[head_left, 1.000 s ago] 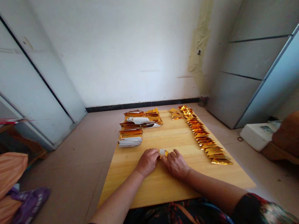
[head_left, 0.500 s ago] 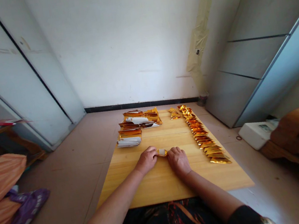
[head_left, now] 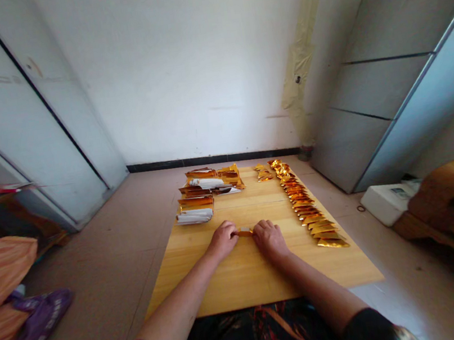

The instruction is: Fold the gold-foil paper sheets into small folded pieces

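Between my two hands, low over the wooden table [head_left: 243,281], is a small piece of gold foil paper [head_left: 245,232] with a pale patch on top. My left hand [head_left: 224,240] has its fingers closed on the left end of it. The right end is gripped by my right hand [head_left: 270,239], knuckles up. Fingertips of both hands are partly hidden. Ahead and to the left lie stacks of gold foil sheets [head_left: 196,203] and rolled white-backed sheets [head_left: 193,216]. Along the right side runs a row of folded gold foil pieces [head_left: 313,218].
A smaller group of folded gold pieces [head_left: 264,173] lies at the table's far edge. Beyond is a white wall [head_left: 180,86]. A grey fridge [head_left: 371,108] and a white box [head_left: 388,203] stand right; orange bags [head_left: 2,277] lie on the left.
The pale patch on the gold foil paper shows smaller now, and the foil looks flatter or turned over a little. Both hands stay nearly in place; the whole view has shifted slightly.
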